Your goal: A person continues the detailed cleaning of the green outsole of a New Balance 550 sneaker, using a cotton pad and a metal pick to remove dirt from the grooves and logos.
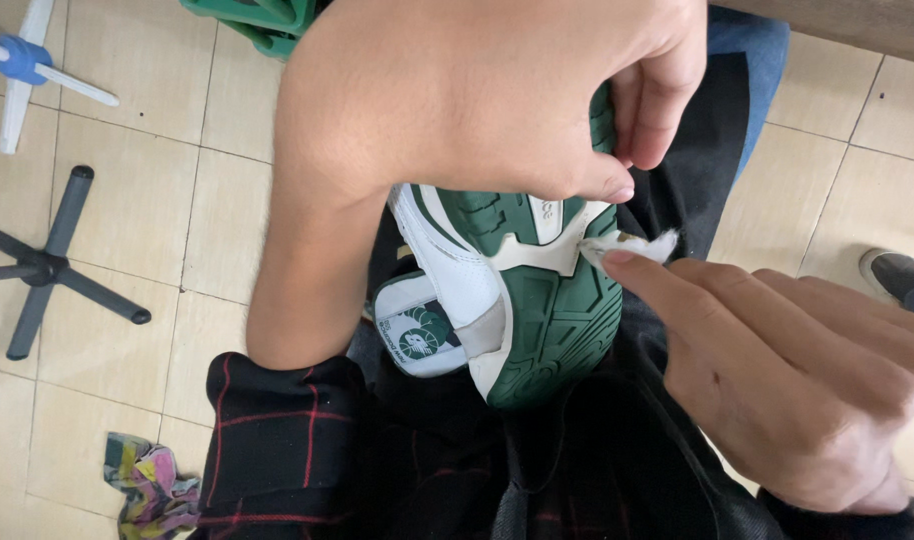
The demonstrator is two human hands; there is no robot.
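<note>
A white and green sneaker (522, 305) lies sole-up over my lap. My left hand (487, 95) grips it from above, fingers curled round the green sole. My right hand (777, 360) pinches a small white wad of cotton (637, 243) and presses it against the white band in the middle of the sole. The shoe's toe end is hidden under my left hand. A round green emblem shows on the tongue label.
Tiled floor surrounds my lap. A dark star-shaped chair base (47, 265) stands at the left, a white and blue one (22, 60) at top left. A colourful rag (152, 480) lies at lower left. Another shoe (897, 275) shows at the right edge.
</note>
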